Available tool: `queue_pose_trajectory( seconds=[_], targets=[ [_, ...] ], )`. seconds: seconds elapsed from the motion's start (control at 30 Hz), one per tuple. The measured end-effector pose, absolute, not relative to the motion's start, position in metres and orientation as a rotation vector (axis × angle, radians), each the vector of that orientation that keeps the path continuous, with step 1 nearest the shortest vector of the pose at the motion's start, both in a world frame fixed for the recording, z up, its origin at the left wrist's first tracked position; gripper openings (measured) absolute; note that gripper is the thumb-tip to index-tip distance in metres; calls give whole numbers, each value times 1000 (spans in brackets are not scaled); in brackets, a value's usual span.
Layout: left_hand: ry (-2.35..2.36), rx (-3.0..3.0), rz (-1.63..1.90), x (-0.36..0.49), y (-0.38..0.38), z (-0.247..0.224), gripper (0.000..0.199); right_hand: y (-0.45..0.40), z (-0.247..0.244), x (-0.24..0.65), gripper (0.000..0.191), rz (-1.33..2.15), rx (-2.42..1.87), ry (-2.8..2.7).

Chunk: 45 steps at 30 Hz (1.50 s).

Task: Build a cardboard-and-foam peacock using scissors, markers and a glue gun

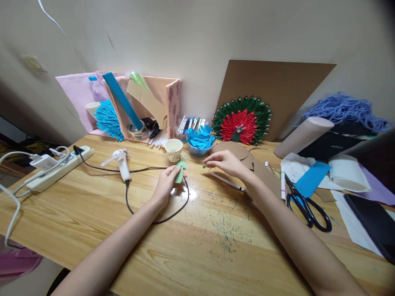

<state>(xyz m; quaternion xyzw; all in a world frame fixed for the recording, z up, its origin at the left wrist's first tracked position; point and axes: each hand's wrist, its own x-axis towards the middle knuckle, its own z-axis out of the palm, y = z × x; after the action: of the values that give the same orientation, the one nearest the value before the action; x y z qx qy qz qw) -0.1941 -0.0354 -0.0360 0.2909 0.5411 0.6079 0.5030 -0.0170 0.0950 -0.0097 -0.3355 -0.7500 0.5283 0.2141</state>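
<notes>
Above the middle of the table (191,259), we find the left hand (166,181) closed, thumb and fingers gripping a green cutout (180,176). To its right, apart from it, we note the right hand (227,162) with fingertips drawn together; a small green bit (204,166) shows at their tips and appears pinched.

We record these hazards. A black cord (187,196) loops around the left hand and passes beneath that forearm; in our judgement, a backward pull of the arm could snag it and drag the white glue gun (123,166) it feeds. Whether the gun is hot, we cannot tell. The paper cup (173,150) stands just beyond the left hand, so a careless forward reach could tip it. The small green bit, if the pinch slackens, could drop and be lost among the scraps (228,232) littering the table. We also observe a white pen (227,181) lying below the right hand, which a lowered wrist might set rolling.
</notes>
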Motion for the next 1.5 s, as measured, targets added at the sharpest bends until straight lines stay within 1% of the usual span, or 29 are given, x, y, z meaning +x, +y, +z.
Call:
queue_pose_trajectory(
  seconds=[0.07, 0.17, 0.27, 0.37, 0.47, 0.57, 0.73, 0.87, 1.0, 1.07, 1.2, 1.27, 1.37, 1.5],
  targets=[
    [1301, 702, 1470, -194, -35, -36, 35, 95, -9, -16, 13, 1475, -945, -2113],
    [1305, 713, 1466, -194, -35, -37, 35, 95, -10, -16, 19, 1372, -1020, -2150],
    [1319, 710, 1458, -194, -35, -36, 34, 95, -11, -16, 17, 1294, -1044, -2176],
    [1325, 712, 1457, -194, -35, -35, 33, 96, -12, -16, 8, 1420, -989, -2188],
    [1332, 716, 1460, -193, -35, -34, 33, 97, -15, -16, 11, 1582, -977, -2150],
    [1329, 725, 1460, -193, -35, -34, 32, 98, -17, -17, 16, 1612, -993, -2118],
    [1319, 721, 1450, -193, -35, -34, 31, 98, -19, -17, 19, 1493, -965, -2123],
    [1323, 719, 1449, -192, -36, -34, 31, 93, -19, -19, 20, 1253, -928, -2270],
    [1323, 707, 1457, -191, -36, -32, 32, 83, -14, -22, 9, 1019, -903, -2475],
    [1319, 700, 1461, -190, -36, -31, 31, 80, -12, -23, 6, 1049, -858, -2476],
    [1323, 708, 1452, -191, -37, -31, 31, 82, -11, -21, 15, 1218, -747, -2436],
    [1317, 716, 1451, -191, -37, -32, 30, 83, -11, -20, 17, 1242, -738, -2458],
    [1313, 726, 1450, -192, -36, -33, 31, 84, -10, -19, 19, 1162, -757, -2498],
    [1319, 724, 1449, -191, -36, -33, 31, 84, -11, -19, 18, 932, -815, -2530]
  ],
)
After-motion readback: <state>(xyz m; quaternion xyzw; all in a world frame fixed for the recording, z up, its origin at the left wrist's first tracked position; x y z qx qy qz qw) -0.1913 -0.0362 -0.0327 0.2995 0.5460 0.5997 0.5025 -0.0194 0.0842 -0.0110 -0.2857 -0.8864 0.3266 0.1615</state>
